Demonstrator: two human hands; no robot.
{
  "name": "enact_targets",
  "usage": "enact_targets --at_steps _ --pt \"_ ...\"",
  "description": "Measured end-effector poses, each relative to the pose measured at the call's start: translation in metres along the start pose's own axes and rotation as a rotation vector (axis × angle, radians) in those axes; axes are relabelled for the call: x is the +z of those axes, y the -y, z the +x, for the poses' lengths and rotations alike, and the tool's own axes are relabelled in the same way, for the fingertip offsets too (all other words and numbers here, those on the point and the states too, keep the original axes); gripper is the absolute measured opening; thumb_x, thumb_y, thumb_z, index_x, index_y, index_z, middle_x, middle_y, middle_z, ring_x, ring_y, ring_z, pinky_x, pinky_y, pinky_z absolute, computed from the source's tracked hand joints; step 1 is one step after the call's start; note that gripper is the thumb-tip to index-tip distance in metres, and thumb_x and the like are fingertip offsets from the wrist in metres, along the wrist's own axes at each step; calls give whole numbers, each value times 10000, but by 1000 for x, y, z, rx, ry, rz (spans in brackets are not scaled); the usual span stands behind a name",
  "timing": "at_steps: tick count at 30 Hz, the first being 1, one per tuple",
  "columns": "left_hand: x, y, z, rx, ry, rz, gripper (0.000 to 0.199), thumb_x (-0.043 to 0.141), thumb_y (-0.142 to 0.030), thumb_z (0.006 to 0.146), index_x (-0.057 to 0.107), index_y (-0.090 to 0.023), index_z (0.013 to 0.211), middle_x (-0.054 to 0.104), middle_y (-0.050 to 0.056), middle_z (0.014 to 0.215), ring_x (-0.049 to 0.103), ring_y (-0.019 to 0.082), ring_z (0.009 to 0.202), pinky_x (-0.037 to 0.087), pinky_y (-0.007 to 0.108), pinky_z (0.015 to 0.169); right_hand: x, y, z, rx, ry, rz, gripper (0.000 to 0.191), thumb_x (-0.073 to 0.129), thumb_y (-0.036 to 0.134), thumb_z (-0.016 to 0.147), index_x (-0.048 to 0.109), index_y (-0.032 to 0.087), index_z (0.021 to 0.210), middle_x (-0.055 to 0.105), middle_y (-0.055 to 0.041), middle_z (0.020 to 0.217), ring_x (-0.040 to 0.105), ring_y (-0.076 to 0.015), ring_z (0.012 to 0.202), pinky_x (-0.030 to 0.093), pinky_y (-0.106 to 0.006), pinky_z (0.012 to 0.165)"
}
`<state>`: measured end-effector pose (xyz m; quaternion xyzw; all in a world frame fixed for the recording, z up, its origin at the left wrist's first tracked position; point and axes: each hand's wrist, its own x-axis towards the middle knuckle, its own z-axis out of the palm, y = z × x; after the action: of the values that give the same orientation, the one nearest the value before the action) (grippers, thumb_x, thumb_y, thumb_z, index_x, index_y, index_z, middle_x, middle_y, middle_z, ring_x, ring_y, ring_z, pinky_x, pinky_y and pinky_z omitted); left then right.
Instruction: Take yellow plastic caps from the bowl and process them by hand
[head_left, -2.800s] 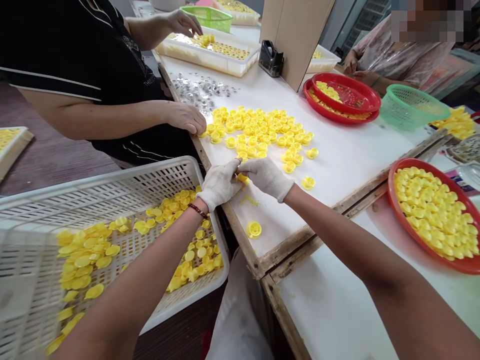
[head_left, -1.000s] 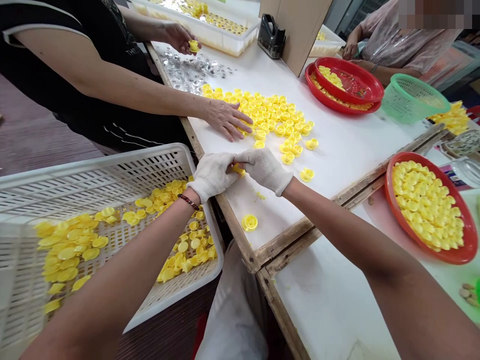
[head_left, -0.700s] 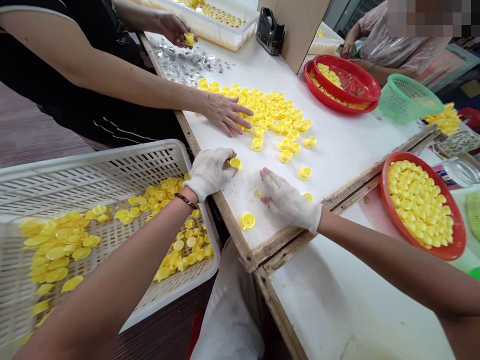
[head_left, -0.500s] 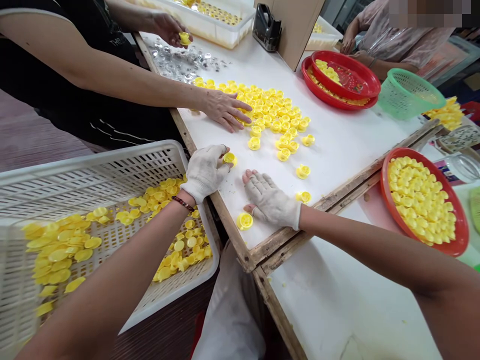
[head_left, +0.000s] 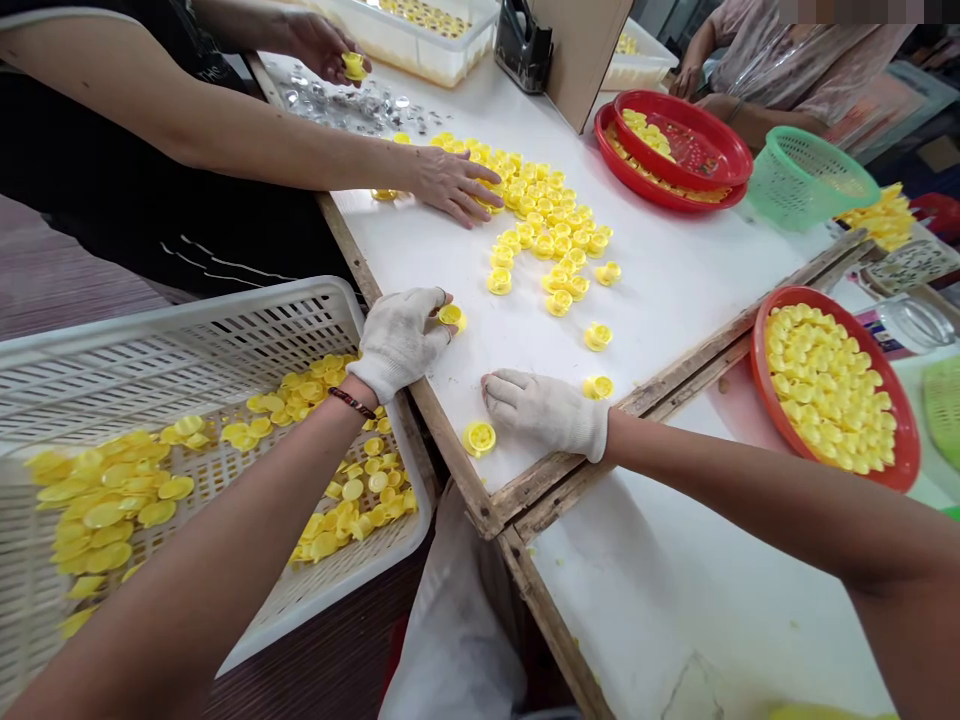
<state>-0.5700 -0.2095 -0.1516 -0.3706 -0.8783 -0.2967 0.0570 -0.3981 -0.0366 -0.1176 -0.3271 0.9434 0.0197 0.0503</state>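
Note:
My left hand (head_left: 405, 338), in a white glove with bare fingertips, is closed on a yellow cup-shaped piece (head_left: 451, 317) at the table's left edge. On the white table (head_left: 660, 290), my right hand (head_left: 546, 412), gloved too, has its fingers pressed together; whether anything lies under them is hidden. A loose yellow piece (head_left: 478, 438) stands just left of it near the corner. Another piece (head_left: 598, 387) sits right behind its wrist. Farther back, many yellow pieces (head_left: 551, 205) form a spread-out heap.
A co-worker's hand (head_left: 456, 186) reaches over the heap from the left. Below left stands a white crate (head_left: 187, 335) of yellow parts. Red trays (head_left: 682, 140), a green basket (head_left: 814, 180) and another red tray (head_left: 911, 440) are on the right. Wooden edging (head_left: 645, 400) crosses the table.
My right hand's fingers have drawn together from a spread, flat pose. The co-worker's near hand has shifted slightly over the heap, and some pieces there have separated. My left hand keeps its piece.

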Motion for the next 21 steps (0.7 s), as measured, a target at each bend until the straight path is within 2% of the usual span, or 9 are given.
enact_targets --at_steps 3,6,10,13,16,19,21 --pt "-2 -2 0 6 13 6 326 648 -377 863 682 -214 1143 738 71 1010 670 260 933 476 400 906 -14 14 7 95 113 -68 312 369 55 992 676 93 1027 663 -170 1049 626 -260 942 556 -405 786" --pt "-7 -6 0 22 52 25 314 646 -351 871 686 -191 1138 732 64 987 662 249 914 461 397 905 -23 24 17 242 186 -75 308 378 33 966 663 105 1056 654 -172 1021 619 -274 919 520 -372 679" --pt "-10 -10 0 46 99 55 288 658 -338 857 689 -206 1112 740 52 997 658 240 920 453 388 906 -31 13 26 404 200 71 235 488 29 900 677 113 1012 670 -157 1035 632 -252 912 490 -332 690" --pt "-10 -9 0 55 100 56 311 662 -358 834 693 -218 1110 744 51 1005 666 253 937 458 394 906 -39 -10 34 537 94 387 145 597 60 806 684 127 900 694 -80 911 623 -180 795 473 -281 689" --pt "-11 -9 0 64 99 66 333 635 -371 823 699 -216 1110 743 60 1008 676 277 957 460 412 915 -49 -34 48 620 -99 721 144 604 85 745 681 136 856 652 6 745 584 -122 679 445 -230 623" --pt "-14 -10 1 64 121 98 323 608 -363 820 698 -217 1093 743 73 1012 679 299 971 465 422 909 -57 -49 69 596 -289 778 170 591 73 722 697 118 848 642 14 716 570 -113 668 439 -227 622" --pt "-15 -11 1 53 127 112 317 608 -373 818 697 -216 1080 743 81 1008 680 312 975 469 425 905 -57 -53 81 574 -337 727 178 582 52 726 719 113 823 660 3 725 582 -121 700 459 -240 663"
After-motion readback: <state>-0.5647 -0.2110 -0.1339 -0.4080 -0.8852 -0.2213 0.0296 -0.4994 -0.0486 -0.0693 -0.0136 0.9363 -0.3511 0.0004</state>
